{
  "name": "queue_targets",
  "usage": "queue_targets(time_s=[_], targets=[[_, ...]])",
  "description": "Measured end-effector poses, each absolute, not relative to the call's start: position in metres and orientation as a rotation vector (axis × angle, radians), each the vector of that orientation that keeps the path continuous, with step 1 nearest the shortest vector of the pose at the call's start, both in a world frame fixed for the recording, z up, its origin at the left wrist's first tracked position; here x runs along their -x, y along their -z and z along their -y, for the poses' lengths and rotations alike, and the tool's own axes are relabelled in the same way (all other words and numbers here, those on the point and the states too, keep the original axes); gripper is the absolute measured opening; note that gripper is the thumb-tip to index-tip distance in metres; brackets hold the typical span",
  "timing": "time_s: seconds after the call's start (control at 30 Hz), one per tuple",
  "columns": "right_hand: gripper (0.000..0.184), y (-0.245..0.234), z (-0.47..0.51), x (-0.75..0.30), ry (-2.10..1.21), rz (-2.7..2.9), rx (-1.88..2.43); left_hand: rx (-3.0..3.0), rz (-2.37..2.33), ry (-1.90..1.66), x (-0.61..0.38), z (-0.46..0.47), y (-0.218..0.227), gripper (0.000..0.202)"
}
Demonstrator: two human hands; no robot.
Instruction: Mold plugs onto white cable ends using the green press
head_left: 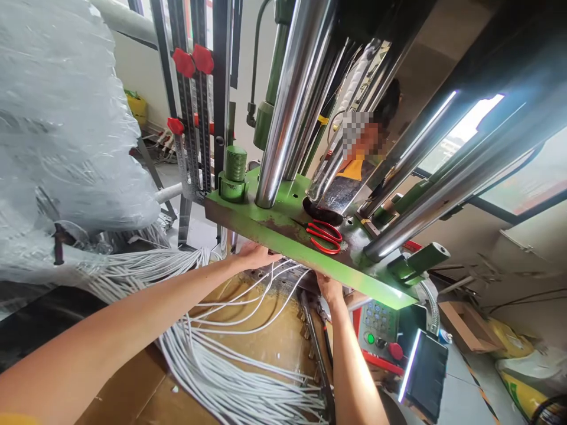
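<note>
Both my arms reach under the edge of a green machine plate. My left hand is at the plate's lower edge, its fingertips hidden beneath. My right hand reaches in below the same plate further right, its fingers also out of sight. Between the hands, a few white cables run in under the plate from the brown work surface. A large bundle of white cables lies spread below them. What either hand holds is hidden.
Red-handled scissors lie on the green plate among steel columns. A control panel with buttons stands at the right, near a lit lamp. Clear plastic wrapping fills the left. Behind the columns is another person.
</note>
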State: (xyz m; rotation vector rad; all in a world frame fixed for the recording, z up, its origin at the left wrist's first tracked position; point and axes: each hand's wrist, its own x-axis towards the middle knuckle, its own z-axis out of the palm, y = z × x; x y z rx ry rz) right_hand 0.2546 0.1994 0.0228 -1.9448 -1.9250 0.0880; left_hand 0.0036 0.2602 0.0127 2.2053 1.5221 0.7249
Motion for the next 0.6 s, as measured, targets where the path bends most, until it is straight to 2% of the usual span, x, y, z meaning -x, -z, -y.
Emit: queue_targets(time_s=[0.13, 0.37, 0.6], targets=[[0.034, -0.019, -0.194, -0.249, 0.011, 2.048, 2.039, -2.287, -1.504, -0.702, -0.004, -0.262, -0.016, 0.028], [0.053, -0.027, -0.167, -0.232, 0.156, 2.317, 1.946, -2.524, -1.322, -0.609, -0.013, -0.247, -0.017, 0.022], [0.052, -0.041, -0.183, -0.210, 0.242, 2.435, 1.945, -2.529, -1.398, -0.605, 0.000, -0.234, -0.026, 0.028]])
